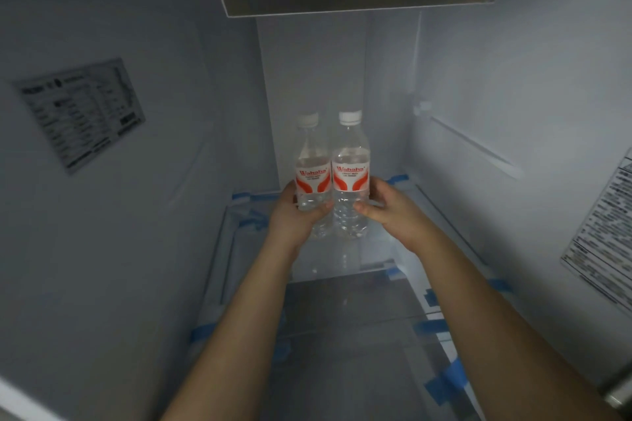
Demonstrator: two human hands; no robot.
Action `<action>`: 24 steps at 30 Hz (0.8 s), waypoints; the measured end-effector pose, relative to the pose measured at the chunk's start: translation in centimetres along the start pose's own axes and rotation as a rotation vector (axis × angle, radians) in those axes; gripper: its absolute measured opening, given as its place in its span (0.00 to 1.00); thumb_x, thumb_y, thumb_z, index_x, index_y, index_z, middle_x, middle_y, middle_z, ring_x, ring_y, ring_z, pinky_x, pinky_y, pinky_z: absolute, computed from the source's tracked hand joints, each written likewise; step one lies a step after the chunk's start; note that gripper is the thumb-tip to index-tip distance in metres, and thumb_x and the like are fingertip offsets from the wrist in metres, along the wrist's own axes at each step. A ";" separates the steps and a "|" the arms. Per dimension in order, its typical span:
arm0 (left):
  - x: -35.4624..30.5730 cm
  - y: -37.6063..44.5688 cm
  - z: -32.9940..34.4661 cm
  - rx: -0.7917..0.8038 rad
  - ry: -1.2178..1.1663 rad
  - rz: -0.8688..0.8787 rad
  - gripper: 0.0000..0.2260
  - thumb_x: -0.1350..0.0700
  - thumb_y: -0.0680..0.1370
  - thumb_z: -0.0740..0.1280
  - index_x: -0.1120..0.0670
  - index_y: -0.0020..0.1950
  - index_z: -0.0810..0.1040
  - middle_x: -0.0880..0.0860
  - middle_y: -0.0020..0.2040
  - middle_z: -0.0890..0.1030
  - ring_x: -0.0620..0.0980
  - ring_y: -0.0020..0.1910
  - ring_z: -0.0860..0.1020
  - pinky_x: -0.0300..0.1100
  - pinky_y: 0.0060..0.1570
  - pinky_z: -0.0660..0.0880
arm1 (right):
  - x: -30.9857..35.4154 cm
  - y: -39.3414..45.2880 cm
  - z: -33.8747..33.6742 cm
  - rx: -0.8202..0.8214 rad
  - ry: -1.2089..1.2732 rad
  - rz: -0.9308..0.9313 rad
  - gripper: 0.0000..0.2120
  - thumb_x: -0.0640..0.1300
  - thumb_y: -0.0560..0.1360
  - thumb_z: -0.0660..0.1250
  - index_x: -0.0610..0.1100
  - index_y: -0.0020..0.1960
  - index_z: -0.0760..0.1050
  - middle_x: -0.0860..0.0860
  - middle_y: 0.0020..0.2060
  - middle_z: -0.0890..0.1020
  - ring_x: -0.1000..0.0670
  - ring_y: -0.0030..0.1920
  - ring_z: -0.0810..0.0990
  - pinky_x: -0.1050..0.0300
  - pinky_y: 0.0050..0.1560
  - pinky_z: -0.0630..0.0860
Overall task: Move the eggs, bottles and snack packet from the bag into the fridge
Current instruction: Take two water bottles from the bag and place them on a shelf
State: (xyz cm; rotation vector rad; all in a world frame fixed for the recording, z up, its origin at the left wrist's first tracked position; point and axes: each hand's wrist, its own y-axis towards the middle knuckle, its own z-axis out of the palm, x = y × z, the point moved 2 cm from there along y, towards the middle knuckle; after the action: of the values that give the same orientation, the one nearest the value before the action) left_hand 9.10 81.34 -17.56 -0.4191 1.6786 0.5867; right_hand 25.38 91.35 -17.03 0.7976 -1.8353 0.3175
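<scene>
Inside the fridge (513,96), two clear water bottles stand upright side by side and touching, long axes vertical, white caps toward 12 o'clock, red-and-white labels facing the camera, above the glass shelf (342,335) edged with blue tape. The left hand (290,215) curls round the lower body of the left bottle (312,174), thumb across its front. The right hand (393,212), reaching in from 5 o'clock, grips the right bottle (351,174) below its label; whether the bottle bases touch the shelf cannot be told.
</scene>
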 end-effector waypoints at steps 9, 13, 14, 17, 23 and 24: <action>0.1 0.8 0.8 -0.086 0.177 0.084 0.19 0.54 0.72 0.75 0.49 0.61 0.74 0.46 0.54 0.79 0.45 0.51 0.78 0.32 0.41 0.71 | 0.7 1.1 0.6 -0.098 -0.133 0.009 0.24 0.52 0.76 0.68 0.52 0.71 0.67 0.53 0.64 0.77 0.53 0.59 0.76 0.46 0.64 0.74; 0.2 0.9 1.1 -0.124 0.242 0.111 0.18 0.54 0.72 0.75 0.50 0.60 0.75 0.50 0.58 0.81 0.50 0.56 0.79 0.47 0.54 0.77 | 0.8 1.0 1.3 -0.152 -0.155 0.026 0.24 0.50 0.78 0.65 0.50 0.73 0.65 0.51 0.67 0.76 0.49 0.65 0.75 0.50 0.63 0.70; 0.1 0.8 1.2 -0.129 0.258 0.111 0.19 0.53 0.72 0.75 0.50 0.60 0.75 0.51 0.58 0.81 0.51 0.56 0.79 0.50 0.56 0.77 | 0.8 0.9 1.5 -0.156 -0.157 0.024 0.25 0.50 0.78 0.65 0.50 0.73 0.65 0.51 0.68 0.75 0.48 0.67 0.74 0.50 0.64 0.70; 0.2 0.7 1.4 -0.157 0.311 0.099 0.25 0.46 0.68 0.76 0.49 0.62 0.74 0.50 0.58 0.80 0.51 0.58 0.78 0.55 0.57 0.77 | 0.9 0.4 1.8 -0.144 -0.156 0.020 0.27 0.51 0.78 0.65 0.50 0.75 0.62 0.51 0.70 0.73 0.48 0.69 0.72 0.49 0.66 0.68; 1.0 -1.2 1.0 -0.205 0.323 0.086 0.28 0.46 0.74 0.71 0.52 0.71 0.67 0.54 0.66 0.73 0.53 0.67 0.69 0.48 0.62 0.70 | 0.7 -0.6 1.8 -0.244 -0.141 0.053 0.27 0.54 0.79 0.63 0.51 0.75 0.60 0.51 0.73 0.69 0.48 0.71 0.69 0.55 0.62 0.65; 1.0 -1.6 0.9 -0.203 0.331 0.113 0.25 0.48 0.75 0.71 0.52 0.69 0.69 0.54 0.64 0.75 0.53 0.66 0.70 0.44 0.60 0.68 | 0.7 -1.0 1.8 -0.267 -0.141 0.069 0.27 0.55 0.79 0.62 0.50 0.75 0.60 0.51 0.73 0.68 0.48 0.71 0.69 0.56 0.61 0.64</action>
State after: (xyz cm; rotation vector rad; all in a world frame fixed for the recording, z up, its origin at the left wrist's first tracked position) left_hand 10.60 80.63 -18.90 -0.5955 1.9756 0.8099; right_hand 24.64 89.35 -17.28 0.5846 -1.9889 0.0570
